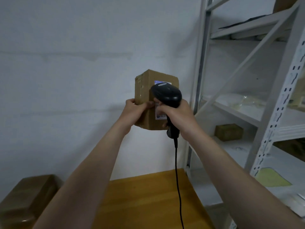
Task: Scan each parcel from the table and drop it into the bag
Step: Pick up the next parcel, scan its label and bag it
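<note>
A brown cardboard parcel (145, 90) with a white label is held up in front of the wall, well above the wooden table (148, 200). My left hand (134, 109) grips its lower left edge, thumb on the front face. My right hand (177, 115) grips the handle of a black barcode scanner (166, 93). The scanner's head sits right over the label and hides much of it. A black cable (178, 184) hangs from the handle down past the table. The bag is out of view.
A second taped brown parcel (28, 195) lies at the table's left edge, partly behind my left forearm. A grey metal shelf rack (257, 103) stands to the right, holding a small cardboard box (229, 132) and plastic packets. A white wall is behind.
</note>
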